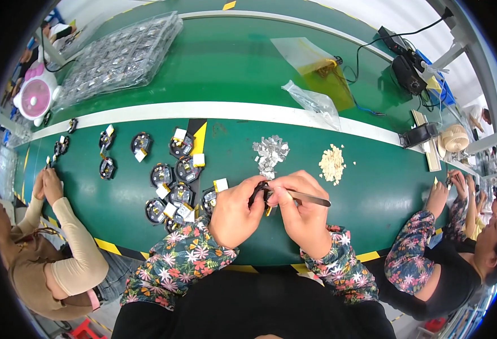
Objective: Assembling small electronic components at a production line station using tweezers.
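Near the front of the green bench, my left hand (236, 213) is closed around a small black round device part (256, 195), mostly covered by my fingers. My right hand (305, 213) grips metal tweezers (314, 199); their back end sticks out to the right, and the tips at the part are hidden. Just beyond my hands lies a pile of small silvery pieces (271, 153). A heap of cream-coloured pieces (332, 164) sits to its right. Left of my left hand are several round black units with exposed circuitry (181, 194), many with a white rectangular piece attached.
A white ledge (220, 111) crosses the bench. Behind it are stacked clear trays (121, 56), a yellowish plastic bag (330, 79) and a clear bag (314, 103). A pink-white fan (36, 98) stands far left, a beige fan (455, 137) right. Co-workers sit on both sides.
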Available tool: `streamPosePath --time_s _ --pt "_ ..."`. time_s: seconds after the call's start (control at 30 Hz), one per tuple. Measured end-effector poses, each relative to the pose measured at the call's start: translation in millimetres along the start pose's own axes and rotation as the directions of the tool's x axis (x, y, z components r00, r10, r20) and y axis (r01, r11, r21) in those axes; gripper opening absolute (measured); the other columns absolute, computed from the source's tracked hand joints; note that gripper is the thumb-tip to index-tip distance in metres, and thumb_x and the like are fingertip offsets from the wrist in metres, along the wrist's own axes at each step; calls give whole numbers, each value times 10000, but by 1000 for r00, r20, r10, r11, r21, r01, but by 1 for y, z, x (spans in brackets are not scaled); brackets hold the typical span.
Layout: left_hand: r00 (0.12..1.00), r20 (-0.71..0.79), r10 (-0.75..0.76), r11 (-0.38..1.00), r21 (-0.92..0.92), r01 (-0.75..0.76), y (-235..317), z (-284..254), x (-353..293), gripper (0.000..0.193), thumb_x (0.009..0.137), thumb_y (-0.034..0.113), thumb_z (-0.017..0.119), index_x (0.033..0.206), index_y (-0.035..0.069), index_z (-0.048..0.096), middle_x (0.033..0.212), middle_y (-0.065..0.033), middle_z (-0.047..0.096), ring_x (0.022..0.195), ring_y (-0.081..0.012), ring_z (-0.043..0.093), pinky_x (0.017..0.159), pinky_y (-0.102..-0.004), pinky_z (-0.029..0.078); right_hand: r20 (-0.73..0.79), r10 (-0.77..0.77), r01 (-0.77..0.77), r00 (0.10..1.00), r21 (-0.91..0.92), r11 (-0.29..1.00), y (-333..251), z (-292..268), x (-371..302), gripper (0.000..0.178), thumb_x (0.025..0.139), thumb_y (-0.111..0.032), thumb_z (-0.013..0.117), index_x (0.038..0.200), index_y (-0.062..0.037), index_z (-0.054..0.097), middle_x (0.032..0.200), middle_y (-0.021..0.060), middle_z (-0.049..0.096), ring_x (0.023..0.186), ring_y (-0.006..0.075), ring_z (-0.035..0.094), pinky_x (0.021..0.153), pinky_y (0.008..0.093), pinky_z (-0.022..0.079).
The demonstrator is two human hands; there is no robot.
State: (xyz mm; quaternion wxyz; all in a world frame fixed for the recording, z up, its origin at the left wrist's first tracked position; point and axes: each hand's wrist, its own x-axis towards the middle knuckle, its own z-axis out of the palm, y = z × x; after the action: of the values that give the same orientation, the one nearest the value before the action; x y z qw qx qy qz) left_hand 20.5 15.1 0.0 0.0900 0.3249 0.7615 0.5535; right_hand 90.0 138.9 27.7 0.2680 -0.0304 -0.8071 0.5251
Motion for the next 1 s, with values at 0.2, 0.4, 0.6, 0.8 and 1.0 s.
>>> streamPosePath --time_s 0.2,0.4,0.6,0.8,1.0 --pt "1000 8 29 994 107 -29 6 -2 5 203 781 7 566 984 0 577 775 -176 626 664 -330 627 564 -369 496 -27 -14 15 1000 35 999 6 1 1 86 837 13 539 887 39 604 806 108 591 640 137 568 574 251 474" --pt "998 51 48 998 42 -50 8 -10 13 225 786 13 544 1006 33 587 840 -155 626 697 -301 616 623 -338 485 -160 63 -24 985 236 971 14 -13 2 150 892 -59 476 917 37 589 776 63 561 658 104 513 652 256 448" --pt "995 43 -86 961 -262 94 22 -9 8 347 790 -17 573 1125 20 493 850 -85 595 717 -95 573 601 -215 451 24 81 -81 996 16 997 15 -8 -1 116 878 -121 555 854 -9 577 609 -25 509 525 36 406 472 210 340" --pt "975 33 -218 815 -543 201 14 -5 1 294 844 13 566 1111 -19 448 908 -75 610 714 -85 588 577 -191 471 183 428 -464 885 423 778 12 -4 -4 131 888 -110 547 895 19 530 692 9 570 600 55 523 517 212 414" --pt "1000 14 28 982 184 -30 23 -15 7 236 854 9 530 1087 -16 499 900 -140 624 681 -200 625 563 -288 494 45 362 -338 931 478 811 19 -21 6 155 946 -190 453 941 -46 513 649 -12 514 494 20 372 449 160 302"
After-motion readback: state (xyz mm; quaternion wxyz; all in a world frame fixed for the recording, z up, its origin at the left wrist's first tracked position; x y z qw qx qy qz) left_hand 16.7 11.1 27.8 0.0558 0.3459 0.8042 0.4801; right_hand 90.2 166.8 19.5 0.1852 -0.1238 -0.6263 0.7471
